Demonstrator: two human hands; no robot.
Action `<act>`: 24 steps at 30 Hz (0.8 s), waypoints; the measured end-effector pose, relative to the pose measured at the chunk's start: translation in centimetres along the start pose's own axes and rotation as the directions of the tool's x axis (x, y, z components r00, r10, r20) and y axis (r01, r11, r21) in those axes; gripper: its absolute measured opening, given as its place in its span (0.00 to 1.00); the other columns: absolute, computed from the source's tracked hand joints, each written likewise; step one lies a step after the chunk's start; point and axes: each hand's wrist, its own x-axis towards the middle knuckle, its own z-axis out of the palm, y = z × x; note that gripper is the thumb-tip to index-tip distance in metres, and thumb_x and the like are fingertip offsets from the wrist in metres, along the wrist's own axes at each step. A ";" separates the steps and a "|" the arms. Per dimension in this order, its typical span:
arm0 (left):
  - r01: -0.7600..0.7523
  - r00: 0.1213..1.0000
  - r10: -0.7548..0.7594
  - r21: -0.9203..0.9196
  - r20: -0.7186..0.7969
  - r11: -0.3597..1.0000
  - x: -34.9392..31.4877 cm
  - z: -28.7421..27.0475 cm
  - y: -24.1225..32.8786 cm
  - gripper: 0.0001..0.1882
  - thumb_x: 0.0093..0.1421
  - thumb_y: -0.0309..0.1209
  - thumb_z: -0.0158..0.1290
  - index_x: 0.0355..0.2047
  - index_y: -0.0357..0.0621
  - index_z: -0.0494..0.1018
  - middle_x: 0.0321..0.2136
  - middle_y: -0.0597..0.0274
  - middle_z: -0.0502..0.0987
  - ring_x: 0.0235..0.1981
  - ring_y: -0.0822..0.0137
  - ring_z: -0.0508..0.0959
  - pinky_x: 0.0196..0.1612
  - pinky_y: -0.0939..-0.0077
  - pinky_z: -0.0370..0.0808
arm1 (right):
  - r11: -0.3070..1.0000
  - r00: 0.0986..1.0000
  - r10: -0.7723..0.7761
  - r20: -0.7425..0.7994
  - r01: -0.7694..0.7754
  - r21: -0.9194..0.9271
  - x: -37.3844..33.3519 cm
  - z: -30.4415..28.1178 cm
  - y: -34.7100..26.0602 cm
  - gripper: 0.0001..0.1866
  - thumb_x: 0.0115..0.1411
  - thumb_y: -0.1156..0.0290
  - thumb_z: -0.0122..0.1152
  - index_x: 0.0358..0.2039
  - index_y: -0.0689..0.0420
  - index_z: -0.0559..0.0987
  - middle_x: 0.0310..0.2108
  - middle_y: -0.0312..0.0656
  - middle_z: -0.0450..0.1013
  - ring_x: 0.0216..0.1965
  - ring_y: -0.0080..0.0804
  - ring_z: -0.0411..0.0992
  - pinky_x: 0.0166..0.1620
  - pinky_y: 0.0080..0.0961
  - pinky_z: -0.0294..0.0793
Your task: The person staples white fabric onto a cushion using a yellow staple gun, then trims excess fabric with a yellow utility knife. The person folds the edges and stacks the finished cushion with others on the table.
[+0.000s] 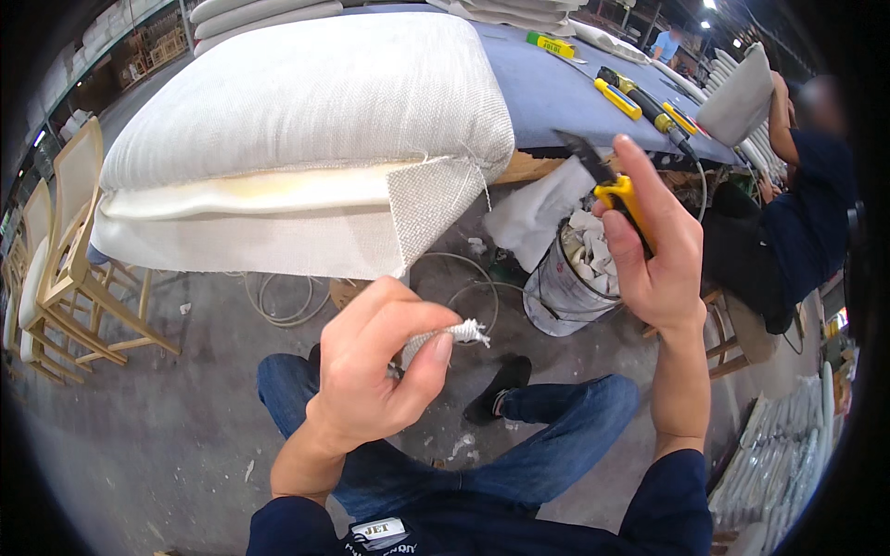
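Pinched between the thumb and fingers of my left hand is a small scrap of whitish woven fabric with a frayed end. My right hand grips a yellow and black utility knife, its dark blade out and pointing up and left. A cushion in light woven cover lies at the table's near edge, just beyond my left hand. Its near side gapes, with pale foam showing. A loose fabric flap hangs below the foam, its corner close above my left hand.
A bucket full of fabric scraps stands beneath the blue table, beside my right hand. Tools, including a yellow-handled cutter, lie on top. Wooden chairs stand left. At right, another person handles a grey cushion.
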 end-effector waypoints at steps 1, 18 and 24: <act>0.048 0.998 -0.047 -0.039 0.031 0.998 -0.7 0.0 -0.2 0.10 0.54 0.17 0.61 0.38 0.37 0.80 0.27 0.56 0.76 0.24 0.61 0.76 0.27 0.70 0.72 | 0.992 0.993 0.114 0.022 -0.114 0.047 -0.9 -0.3 -0.1 0.30 0.67 0.81 0.58 0.70 0.63 0.67 0.41 0.45 0.81 0.29 0.24 0.75 0.33 0.20 0.77; 0.323 0.687 -0.704 -0.791 -0.181 0.519 -5.2 11.5 -3.2 0.12 0.67 0.27 0.53 0.50 0.44 0.71 0.42 0.63 0.75 0.42 0.71 0.77 0.48 0.76 0.74 | -0.530 0.486 0.636 0.600 -0.290 0.797 -23.1 17.2 -15.9 0.25 0.67 0.74 0.65 0.61 0.55 0.66 0.30 0.39 0.76 0.21 0.23 0.73 0.27 0.22 0.74; 0.448 0.842 -0.536 -0.481 -0.057 0.754 -8.1 12.9 -6.1 0.11 0.69 0.25 0.51 0.50 0.39 0.74 0.44 0.62 0.77 0.44 0.73 0.76 0.52 0.76 0.74 | -0.515 0.392 0.766 0.509 -0.099 0.851 -21.8 13.5 -11.5 0.31 0.68 0.73 0.63 0.69 0.49 0.63 0.35 0.41 0.76 0.24 0.24 0.72 0.31 0.24 0.75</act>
